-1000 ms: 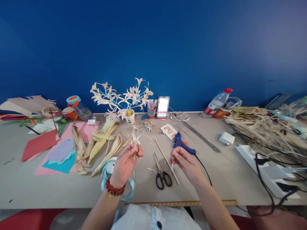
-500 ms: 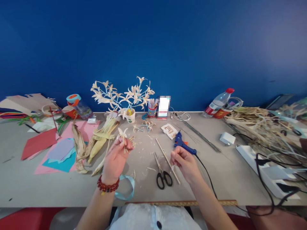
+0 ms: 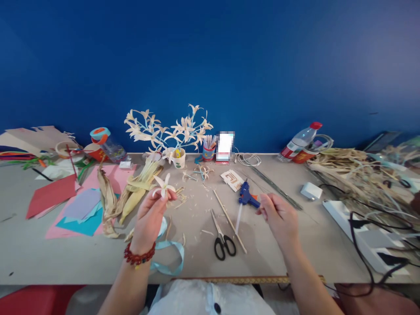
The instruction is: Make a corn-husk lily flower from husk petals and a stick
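My left hand (image 3: 151,216) is closed, pinching a pale cream flower (image 3: 163,187) with narrow pointed petals by its base. The petals face up and toward me. My right hand (image 3: 278,218) is closed with curled fingers at the handle end of the blue glue gun (image 3: 244,195). It covers the end of that handle; whether the fingers grip it I cannot tell. A whitish glue stick (image 3: 239,218) extends from the gun toward me. Between my hands lie black-handled scissors (image 3: 225,245) and a thin pale stick (image 3: 226,213). Light blue ribbon (image 3: 180,258) curls near my left wrist.
Behind, a paper cup (image 3: 179,162) holds branches of similar flowers (image 3: 183,127). Dried corn husks (image 3: 108,201) and coloured paper (image 3: 85,223) lie left. Right are metal wires (image 3: 278,188), a bottle (image 3: 300,142), a white adapter (image 3: 311,191) and a power strip (image 3: 348,232) with cables.
My right hand has moved right, to the end of the glue gun's handle, and the glue stick now shows. My left hand has shifted slightly left, turning the flower's face more toward me.
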Demonstrator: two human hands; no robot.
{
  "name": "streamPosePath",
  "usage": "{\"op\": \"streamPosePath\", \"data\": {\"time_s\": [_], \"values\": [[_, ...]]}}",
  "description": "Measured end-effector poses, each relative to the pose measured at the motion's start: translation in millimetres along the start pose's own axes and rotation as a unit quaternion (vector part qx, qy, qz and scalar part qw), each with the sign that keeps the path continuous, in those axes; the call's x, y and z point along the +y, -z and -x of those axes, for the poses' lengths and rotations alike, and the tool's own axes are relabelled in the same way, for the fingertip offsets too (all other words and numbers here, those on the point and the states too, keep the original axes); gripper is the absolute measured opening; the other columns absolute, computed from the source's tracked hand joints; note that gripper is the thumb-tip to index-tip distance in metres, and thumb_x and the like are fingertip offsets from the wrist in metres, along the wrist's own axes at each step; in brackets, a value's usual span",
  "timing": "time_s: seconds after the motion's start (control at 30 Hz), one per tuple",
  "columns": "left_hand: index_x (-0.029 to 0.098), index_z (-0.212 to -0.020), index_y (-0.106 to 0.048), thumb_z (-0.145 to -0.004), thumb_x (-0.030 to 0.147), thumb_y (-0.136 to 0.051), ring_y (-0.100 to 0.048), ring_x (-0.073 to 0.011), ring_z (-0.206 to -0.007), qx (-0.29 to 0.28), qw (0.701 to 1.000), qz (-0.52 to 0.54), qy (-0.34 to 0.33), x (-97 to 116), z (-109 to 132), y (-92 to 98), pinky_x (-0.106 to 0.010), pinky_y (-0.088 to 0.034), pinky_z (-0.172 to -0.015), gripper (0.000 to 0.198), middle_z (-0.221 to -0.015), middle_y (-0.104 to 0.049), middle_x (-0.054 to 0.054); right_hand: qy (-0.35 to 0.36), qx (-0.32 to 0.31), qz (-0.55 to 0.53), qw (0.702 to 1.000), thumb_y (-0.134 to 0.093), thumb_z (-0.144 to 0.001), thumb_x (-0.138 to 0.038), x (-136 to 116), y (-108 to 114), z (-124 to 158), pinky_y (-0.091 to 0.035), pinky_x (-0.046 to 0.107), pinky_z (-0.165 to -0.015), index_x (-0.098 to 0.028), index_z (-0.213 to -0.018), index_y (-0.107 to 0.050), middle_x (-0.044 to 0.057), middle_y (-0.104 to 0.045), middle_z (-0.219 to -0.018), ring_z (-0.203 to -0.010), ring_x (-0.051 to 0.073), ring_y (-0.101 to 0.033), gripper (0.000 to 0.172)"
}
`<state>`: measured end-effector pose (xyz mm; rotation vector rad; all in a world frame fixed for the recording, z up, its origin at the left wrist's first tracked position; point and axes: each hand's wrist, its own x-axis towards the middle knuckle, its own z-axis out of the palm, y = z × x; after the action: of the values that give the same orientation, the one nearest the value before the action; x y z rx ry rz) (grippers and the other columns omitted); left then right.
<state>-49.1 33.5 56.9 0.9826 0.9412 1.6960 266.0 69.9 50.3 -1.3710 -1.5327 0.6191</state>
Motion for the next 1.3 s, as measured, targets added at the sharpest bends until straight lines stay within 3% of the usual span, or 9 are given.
{"op": "streamPosePath", "data": {"time_s": [0.27,0.43,0.6,0.67,0.77,0.93,1.07,1.2,1.3], "values": [[0.02,-0.095,-0.064,-0.088,0.029,-0.062,-0.062,-0.02,-0.093,-0.034,0.996,-0.085,0.017,-5,8,-3.1,-0.033,-0.043,-0.089,0.011,-0.093,-0.07,-0.005,0.149,-0.101,0.046,0.983,-0.059,-0.092,-0.029,-16,-2,2,-0.048,0.026,-0.067,-0.021,-0.085,-0.063,0.002,-0.068,-0.081,-0.071,0.016,-0.064,0.011],[0.02,-0.091,-0.064,-0.087,0.028,-0.062,-0.062,-0.0202,-0.095,0.032,0.992,-0.107,-0.052,8,0,6.8,-0.035,-0.044,-0.094,0.009,-0.09,-0.069,-0.003,0.114,0.028,0.082,0.99,-0.059,-0.091,-0.038,-10,14,-7,-0.04,0.024,-0.051,-0.021,-0.066,-0.053,-0.003,-0.056,-0.058,-0.051,0.013,-0.052,0.031],[0.02,-0.086,-0.064,-0.082,0.028,-0.066,-0.061,-0.0213,-0.092,0.137,0.967,-0.154,-0.151,28,-6,27.5,-0.04,-0.043,-0.097,0.009,-0.088,-0.067,-0.004,0.146,0.017,0.249,0.957,-0.046,-0.094,-0.046,21,36,-24,-0.047,0.032,-0.065,-0.022,-0.053,-0.045,0.0,-0.052,-0.051,-0.055,0.018,-0.055,0.048],[0.022,-0.087,-0.064,-0.084,0.026,-0.065,-0.061,-0.0205,-0.09,0.169,0.958,-0.154,-0.172,32,-5,31.2,-0.041,-0.043,-0.096,0.005,-0.086,-0.065,-0.003,0.196,-0.006,0.311,0.93,-0.051,-0.091,-0.048,33,41,-29,-0.047,0.041,-0.083,-0.021,-0.066,-0.059,0.009,-0.067,-0.079,-0.078,0.025,-0.063,0.037],[0.025,-0.088,-0.063,-0.086,0.024,-0.062,-0.06,-0.0191,-0.089,0.186,0.955,-0.147,-0.177,31,-2,29.6,-0.04,-0.043,-0.096,0.003,-0.086,-0.063,-0.002,0.17,0.023,0.336,0.926,-0.052,-0.088,-0.047,39,49,-31,-0.048,0.043,-0.084,-0.017,-0.117,-0.061,0.019,-0.058,-0.126,-0.09,0.027,-0.065,0.043],[0.02,-0.086,-0.064,-0.085,0.029,-0.063,-0.061,-0.0196,-0.088,0.129,0.969,-0.166,-0.128,14,4,18.3,-0.037,-0.046,-0.092,0.009,-0.085,-0.066,-0.003,0.105,0.191,0.35,0.911,-0.048,-0.091,-0.04,27,66,-33,-0.049,0.036,-0.07,-0.016,-0.105,-0.068,0.009,-0.067,-0.077,-0.069,0.024,-0.062,0.034],[0.02,-0.086,-0.063,-0.086,0.029,-0.062,-0.06,-0.0188,-0.088,0.072,0.988,-0.121,-0.065,1,10,9.5,-0.032,-0.045,-0.088,0.009,-0.085,-0.066,-0.003,0.146,0.21,0.33,0.909,-0.052,-0.089,-0.043,27,81,-31,-0.048,0.035,-0.068,-0.017,-0.088,-0.069,0.009,-0.068,-0.078,-0.074,0.026,-0.065,0.032],[0.019,-0.084,-0.063,-0.086,0.031,-0.063,-0.058,-0.0186,-0.085,0.041,0.993,-0.108,-0.009,-6,15,1.6,-0.031,-0.044,-0.083,0.012,-0.084,-0.064,-0.004,0.047,0.326,0.312,0.891,-0.059,-0.086,-0.046,34,98,-18,-0.042,0.035,-0.054,-0.022,-0.072,-0.061,0.004,-0.058,-0.06,-0.057,0.025,-0.059,0.028],[0.019,-0.083,-0.062,-0.086,0.029,-0.063,-0.056,-0.0177,-0.084,0.023,0.998,-0.06,0.021,-11,18,-7.8,-0.03,-0.043,-0.083,0.011,-0.082,-0.062,-0.004,0.061,0.296,0.342,0.89,-0.056,-0.088,-0.042,34,103,-10,-0.043,0.039,-0.059,-0.026,-0.065,-0.052,0.007,-0.061,-0.066,-0.069,0.029,-0.062,0.028]]}}
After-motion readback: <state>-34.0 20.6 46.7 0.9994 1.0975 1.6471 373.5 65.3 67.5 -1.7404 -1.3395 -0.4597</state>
